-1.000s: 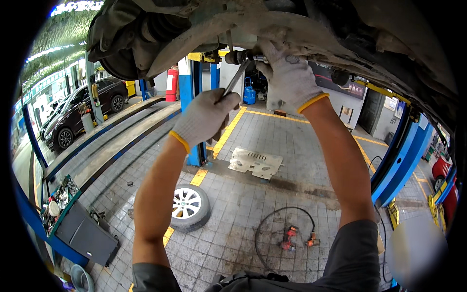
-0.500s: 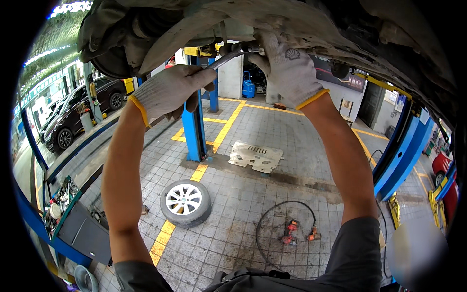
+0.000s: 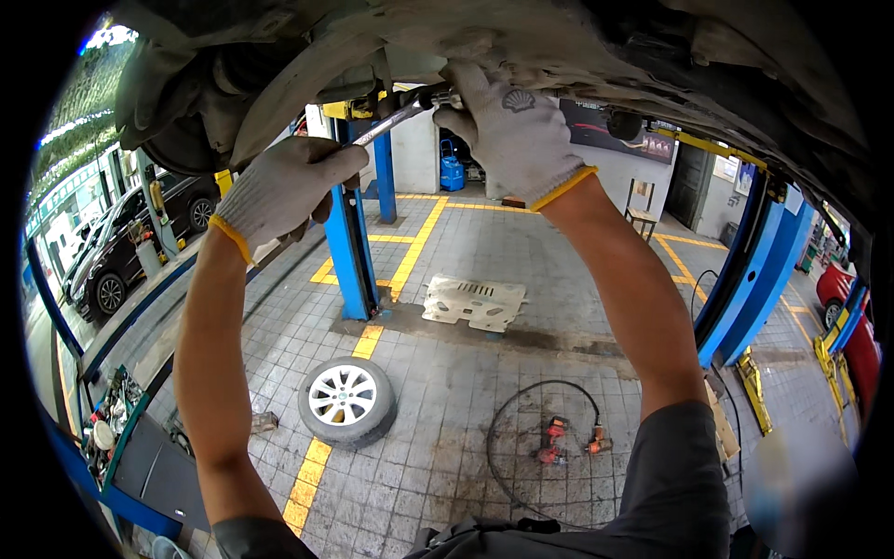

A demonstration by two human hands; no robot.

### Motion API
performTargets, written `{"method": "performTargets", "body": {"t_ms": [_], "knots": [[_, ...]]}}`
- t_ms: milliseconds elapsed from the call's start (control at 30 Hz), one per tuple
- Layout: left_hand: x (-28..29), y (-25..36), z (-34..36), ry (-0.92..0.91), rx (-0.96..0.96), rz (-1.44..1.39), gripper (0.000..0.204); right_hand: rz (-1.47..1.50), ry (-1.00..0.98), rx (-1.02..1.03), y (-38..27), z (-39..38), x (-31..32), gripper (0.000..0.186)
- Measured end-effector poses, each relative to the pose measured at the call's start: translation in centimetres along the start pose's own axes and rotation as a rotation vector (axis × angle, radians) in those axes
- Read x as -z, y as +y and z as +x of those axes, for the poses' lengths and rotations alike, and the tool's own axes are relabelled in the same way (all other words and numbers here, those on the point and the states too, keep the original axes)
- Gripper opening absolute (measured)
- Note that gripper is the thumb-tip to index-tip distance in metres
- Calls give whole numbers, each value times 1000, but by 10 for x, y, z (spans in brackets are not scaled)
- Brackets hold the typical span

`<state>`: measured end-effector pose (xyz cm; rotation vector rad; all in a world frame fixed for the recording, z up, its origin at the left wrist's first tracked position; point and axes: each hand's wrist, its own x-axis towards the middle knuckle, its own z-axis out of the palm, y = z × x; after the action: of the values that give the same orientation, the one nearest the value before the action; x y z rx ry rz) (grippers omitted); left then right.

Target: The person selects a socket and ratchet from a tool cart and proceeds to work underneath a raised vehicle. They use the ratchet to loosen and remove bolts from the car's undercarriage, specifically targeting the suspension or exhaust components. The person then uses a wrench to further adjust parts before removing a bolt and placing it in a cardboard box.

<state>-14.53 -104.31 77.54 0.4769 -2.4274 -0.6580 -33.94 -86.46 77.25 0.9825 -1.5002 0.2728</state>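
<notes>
Overhead, both my hands in white knit gloves with yellow cuffs work at the underside of a raised car (image 3: pixel 419 33). My left hand (image 3: pixel 289 186) is closed round the handle of a shiny metal ratchet wrench (image 3: pixel 389 123), which slants up to the right. At its head end, my right hand (image 3: pixel 517 135) pinches the wrench between thumb and fingers, close under the car's underbody. What the wrench sits on is hidden behind the glove and dark parts.
A wheel (image 3: pixel 349 401) lies on the tiled floor, with a metal guard plate (image 3: pixel 475 303) beyond it. A red cordless tool (image 3: pixel 553 440) and an air hose (image 3: pixel 494 447) lie nearer right. Blue lift posts (image 3: pixel 349 252) stand around; a tool cart (image 3: pixel 154 470) is at left.
Both hands and the wrench have shifted left in the picture as the view moved slightly. My left hand is lower and farther from the right one, showing more of the handle.
</notes>
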Motion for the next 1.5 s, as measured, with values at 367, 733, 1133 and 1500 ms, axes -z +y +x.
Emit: {"method": "performTargets", "body": {"t_ms": [367,733,1133,1500], "knots": [[-62,-17,1,-123,42,-312,66,4,-16,-10,2,2,-4,48],[-93,4,24,-84,-78,-854,42,85,-259,-54,2,8,11,61],[-119,12,69,86,-92,-1242,39,151,-230,-63,0,14,12,50],[-102,10,56,122,-44,-1181,37,664,-418,-301,-3,29,13,35]]}}
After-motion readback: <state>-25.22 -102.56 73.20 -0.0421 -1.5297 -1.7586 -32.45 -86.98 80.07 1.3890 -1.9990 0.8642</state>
